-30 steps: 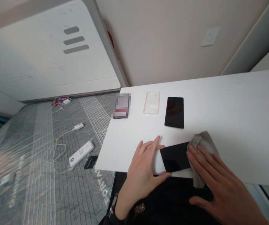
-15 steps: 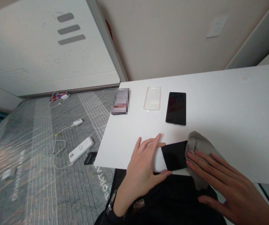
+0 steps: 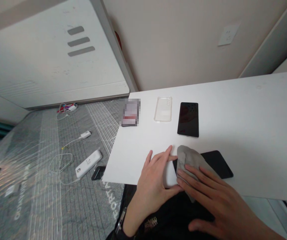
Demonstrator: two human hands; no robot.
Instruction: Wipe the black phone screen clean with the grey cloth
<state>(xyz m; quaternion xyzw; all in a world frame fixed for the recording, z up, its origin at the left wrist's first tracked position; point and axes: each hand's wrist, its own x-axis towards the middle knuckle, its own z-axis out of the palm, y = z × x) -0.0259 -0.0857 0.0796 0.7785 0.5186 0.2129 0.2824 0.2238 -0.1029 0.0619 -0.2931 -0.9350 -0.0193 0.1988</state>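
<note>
A black smartphone lies sideways near the front edge of the white table. My left hand steadies its left end, with the index finger and thumb at the two corners and the other fingers spread on the tabletop. Under the fingers of my right hand, a grey cloth is pressed flat on the phone and hides most of its left half. My right thumb stands apart from the cloth. Farther back lies a second device with a dark screen, and to its left a clear phone case.
A blurred-out flat item sits at the table's left edge. On the grey bedding to the left are a white power bank with a cable, a small black object and a white plug. The wall has a socket.
My right hand has slid the cloth leftward along the phone, so its right end now shows. My left hand keeps its place at the phone's left end. The camera view has shifted slightly.
</note>
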